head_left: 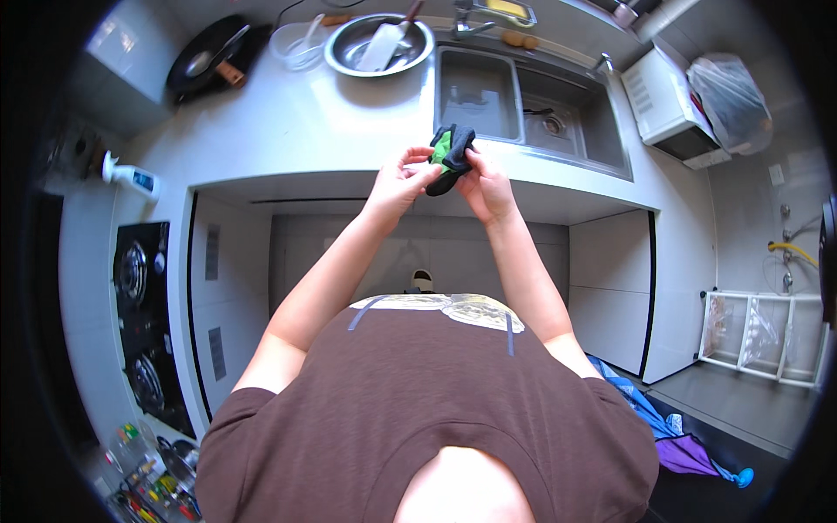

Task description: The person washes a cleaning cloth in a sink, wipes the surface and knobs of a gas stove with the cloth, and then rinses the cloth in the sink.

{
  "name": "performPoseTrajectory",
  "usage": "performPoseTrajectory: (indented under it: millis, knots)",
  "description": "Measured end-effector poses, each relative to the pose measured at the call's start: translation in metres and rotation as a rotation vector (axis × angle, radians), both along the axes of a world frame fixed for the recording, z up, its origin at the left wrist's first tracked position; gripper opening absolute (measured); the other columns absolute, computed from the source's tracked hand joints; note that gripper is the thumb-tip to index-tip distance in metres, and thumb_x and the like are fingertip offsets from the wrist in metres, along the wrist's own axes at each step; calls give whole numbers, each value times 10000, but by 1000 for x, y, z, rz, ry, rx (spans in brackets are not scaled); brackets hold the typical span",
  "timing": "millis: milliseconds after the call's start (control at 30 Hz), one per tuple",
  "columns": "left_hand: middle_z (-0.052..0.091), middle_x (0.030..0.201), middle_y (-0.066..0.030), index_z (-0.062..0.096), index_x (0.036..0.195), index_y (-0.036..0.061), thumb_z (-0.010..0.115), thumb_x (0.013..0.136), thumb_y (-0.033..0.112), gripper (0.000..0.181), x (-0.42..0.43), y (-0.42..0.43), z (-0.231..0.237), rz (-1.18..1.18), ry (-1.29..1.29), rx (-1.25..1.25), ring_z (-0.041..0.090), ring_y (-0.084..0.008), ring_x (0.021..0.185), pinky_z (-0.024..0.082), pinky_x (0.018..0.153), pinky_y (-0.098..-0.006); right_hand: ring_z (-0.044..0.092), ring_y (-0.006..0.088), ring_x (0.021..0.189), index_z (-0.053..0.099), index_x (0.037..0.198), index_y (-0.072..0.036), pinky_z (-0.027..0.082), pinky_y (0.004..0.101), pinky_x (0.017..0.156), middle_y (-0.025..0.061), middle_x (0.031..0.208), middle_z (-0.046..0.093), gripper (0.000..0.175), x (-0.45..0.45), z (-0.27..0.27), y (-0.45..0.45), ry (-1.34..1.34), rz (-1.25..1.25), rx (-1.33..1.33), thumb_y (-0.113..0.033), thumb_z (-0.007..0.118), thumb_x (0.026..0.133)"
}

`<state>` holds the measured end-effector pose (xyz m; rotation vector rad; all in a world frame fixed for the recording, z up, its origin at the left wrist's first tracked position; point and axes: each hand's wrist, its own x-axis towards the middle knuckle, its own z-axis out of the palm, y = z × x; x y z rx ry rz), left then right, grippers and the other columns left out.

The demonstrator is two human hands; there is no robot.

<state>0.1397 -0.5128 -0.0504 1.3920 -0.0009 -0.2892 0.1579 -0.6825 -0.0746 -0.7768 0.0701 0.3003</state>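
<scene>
A small bunched piece of dark grey and green fabric (451, 157) is held between both hands, above the counter's front edge by the sink. My left hand (399, 185) pinches its green side with thumb and fingers. On the other side, my right hand (487, 185) grips the dark part. What kind of item the fabric is cannot be told. Just beyond lies the double-basin steel sink (521, 98), with a steel faucet (465, 26) behind it.
A steel bowl (333, 65) with a cleaver in it, a clear plastic bowl (294, 55) and a black wok (189, 52) stand on the counter. A spray bottle (134, 178) is near the gas stove (140, 274) at left. A white microwave (667, 98) sits right of the sink.
</scene>
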Motion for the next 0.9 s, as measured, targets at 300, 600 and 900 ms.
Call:
performPoseTrajectory:
  millis: [300,600,900]
  knots:
    - [603,915,-83,528,1102,51,618,750,24,364,90,-90,-27,-268,-17,15,561,-98,791,470,681,-234,570,182,875,547,1047,2,498,340,761,95,965,592,310,51,-11,-97,19,-185,-46,13,374,791]
    - [567,773,-30,519,1086,24,547,849,37,239,222,-101,-53,-114,130,101,488,-62,632,395,523,-183,535,85,604,563,1114,15,444,183,503,50,827,581,385,190,-48,-121,141,-495,-504,84,601,738]
    - [540,804,-32,564,1046,45,540,842,6,209,334,-109,-78,-69,19,216,509,-95,707,423,618,-222,544,92,681,583,988,-19,449,207,595,63,877,591,275,314,-72,-127,-99,-620,-804,69,584,728]
